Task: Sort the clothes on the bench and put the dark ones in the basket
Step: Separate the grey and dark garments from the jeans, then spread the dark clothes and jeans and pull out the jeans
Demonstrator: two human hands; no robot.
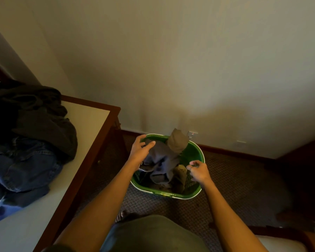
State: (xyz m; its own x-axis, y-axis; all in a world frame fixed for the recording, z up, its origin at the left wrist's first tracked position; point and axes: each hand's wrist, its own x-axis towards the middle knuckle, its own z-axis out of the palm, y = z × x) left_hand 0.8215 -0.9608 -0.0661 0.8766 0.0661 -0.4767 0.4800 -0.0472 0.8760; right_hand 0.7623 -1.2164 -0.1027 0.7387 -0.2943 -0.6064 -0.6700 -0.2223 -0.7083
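A green basket (pixel 195 151) stands on the carpet near the wall, with grey and olive garments (pixel 162 160) heaped in it; one piece sticks up above the far rim. My left hand (pixel 141 151) hovers over the basket's left side with fingers spread and relaxed, touching the grey cloth. Over the basket's right rim, my right hand (pixel 198 170) has its fingers curled, and it seems to pinch something small that I cannot make out. On the bench (pixel 84 135) at the left lie a dark jacket (pixel 44 120) and blue jeans (pixel 24 168).
The bench has a brown wooden frame and a pale top, close to the basket's left. A wall socket (pixel 192 134) sits low on the wall behind the basket. Dark furniture stands at the right edge. My bare toes show on the patterned carpet (pixel 235 179).
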